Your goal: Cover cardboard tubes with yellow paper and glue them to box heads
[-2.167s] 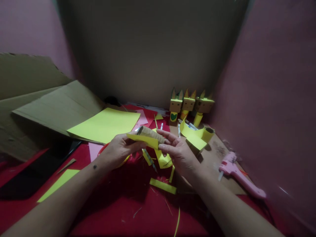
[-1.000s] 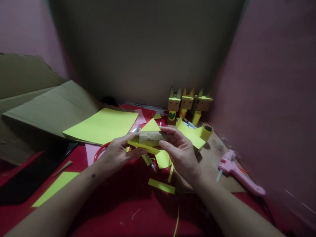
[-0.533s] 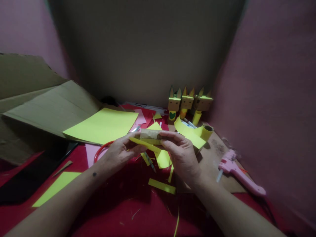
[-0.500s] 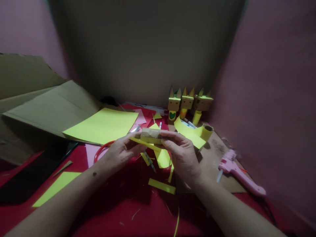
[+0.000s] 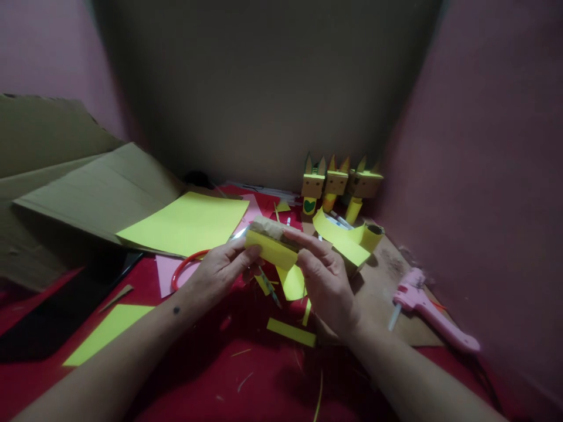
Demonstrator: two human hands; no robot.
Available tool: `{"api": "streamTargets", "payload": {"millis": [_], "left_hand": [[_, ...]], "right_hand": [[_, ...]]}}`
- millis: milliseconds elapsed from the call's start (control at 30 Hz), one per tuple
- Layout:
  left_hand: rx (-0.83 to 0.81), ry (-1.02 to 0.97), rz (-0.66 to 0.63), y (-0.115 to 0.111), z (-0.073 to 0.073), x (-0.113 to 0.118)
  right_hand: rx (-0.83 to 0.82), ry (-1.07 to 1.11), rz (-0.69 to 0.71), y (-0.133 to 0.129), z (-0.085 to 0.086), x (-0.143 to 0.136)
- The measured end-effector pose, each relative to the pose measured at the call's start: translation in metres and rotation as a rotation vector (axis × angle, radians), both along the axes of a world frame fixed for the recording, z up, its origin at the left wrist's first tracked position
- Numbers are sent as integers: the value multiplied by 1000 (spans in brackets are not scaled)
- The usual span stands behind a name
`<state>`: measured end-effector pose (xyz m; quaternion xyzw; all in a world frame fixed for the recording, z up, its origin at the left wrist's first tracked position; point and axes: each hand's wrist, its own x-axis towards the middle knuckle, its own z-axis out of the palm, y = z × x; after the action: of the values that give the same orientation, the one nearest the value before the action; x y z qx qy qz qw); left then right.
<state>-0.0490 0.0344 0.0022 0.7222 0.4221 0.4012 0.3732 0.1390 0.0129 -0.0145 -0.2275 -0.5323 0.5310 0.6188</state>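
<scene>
Between my two hands is a small brown cardboard piece (image 5: 266, 227), with a yellow paper strip (image 5: 271, 251) lying along its near side. My left hand (image 5: 220, 266) pinches the left end, thumb on the yellow paper. At the right end, my right hand (image 5: 328, 284) grips the cardboard, fingers along its top and thumb near the strip's corner. Whether strip and cardboard are stuck together I cannot tell. A red loop-shaped handle (image 5: 178, 272) shows beside my left wrist, partly hidden. Below the held pieces lie a thin patterned stick (image 5: 269, 287) and a yellow offcut (image 5: 291, 332).
Three cardboard figures with pointed ears (image 5: 313, 186) stand at the back. A pink glue gun (image 5: 417, 293) rests on a cardboard sheet (image 5: 378, 310) at right. Yellow paper (image 5: 189, 225) and a large cardboard box (image 5: 88, 193) occupy the left. Pink walls flank both sides.
The yellow strip, seen nearly edge-on before, now shows its broad face against the near side of the cardboard. The cardboard piece has tilted, its right end lower.
</scene>
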Motion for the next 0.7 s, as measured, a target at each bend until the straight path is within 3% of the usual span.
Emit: {"api": "streamTargets", "payload": {"millis": [133,400,567,700], "left_hand": [[-13,-15,-4,-2,-1,0],[22,-20,-26,-3,-1,0],[-40,-174,193,-4,2,0],[63,-296,280,-8,4,-1]], "right_hand": [[-16,-12,18,0,2,-2],[-38,58,-108,10,-8,-5],[-21,94,-131,12,-9,-4],[9,66,-134,11,-8,-4]]}}
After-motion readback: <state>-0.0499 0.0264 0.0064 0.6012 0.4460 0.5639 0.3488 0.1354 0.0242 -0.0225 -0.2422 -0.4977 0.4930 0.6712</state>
